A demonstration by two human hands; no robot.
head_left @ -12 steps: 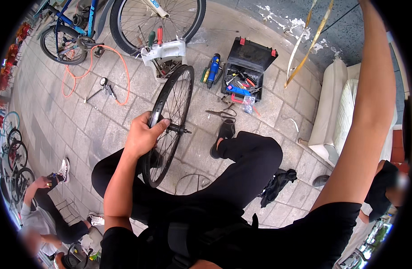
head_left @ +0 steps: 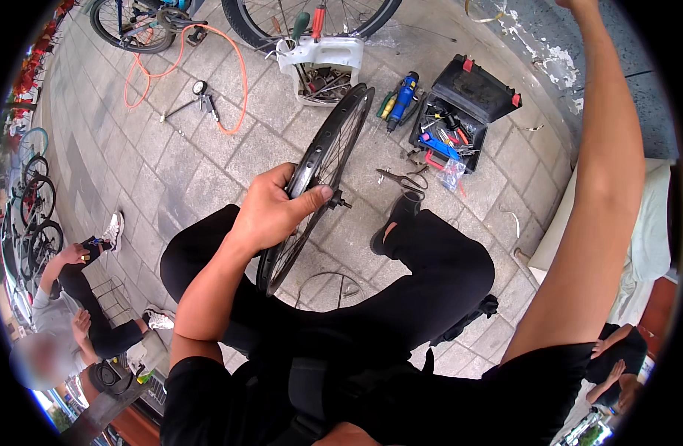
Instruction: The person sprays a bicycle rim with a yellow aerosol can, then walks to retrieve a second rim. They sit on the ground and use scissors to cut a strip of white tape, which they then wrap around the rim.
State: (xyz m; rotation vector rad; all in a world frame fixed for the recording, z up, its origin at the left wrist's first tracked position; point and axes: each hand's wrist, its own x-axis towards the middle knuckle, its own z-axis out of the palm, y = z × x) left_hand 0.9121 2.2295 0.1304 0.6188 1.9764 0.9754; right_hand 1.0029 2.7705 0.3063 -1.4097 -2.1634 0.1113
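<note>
My left hand (head_left: 282,208) is closed on a bare bicycle wheel (head_left: 356,123), its thumb near the hub (head_left: 335,199) and its fingers around the black rim. The wheel has no tyre and stands tilted between my knees. My right arm stretches far up to the right, and only a sliver of my right hand (head_left: 577,4) shows at the top edge. Its fingers are cut off, so I cannot tell what it holds. Left of it a thin yellowish-white strip (head_left: 481,16) curves at the top edge.
Ahead are a cut white jug (head_left: 330,56) of tools, a blue tool (head_left: 403,100), an open black toolbox (head_left: 475,93) and scissors (head_left: 405,180). A pressure gauge (head_left: 199,88) with an orange hose (head_left: 241,67) lies left. One person (head_left: 48,320) sits left, another (head_left: 616,364) is at right.
My view has shifted, so the ground things appear farther right and higher. The strip that hung low by the wall now shows only at the top edge. My left hand still holds the wheel.
</note>
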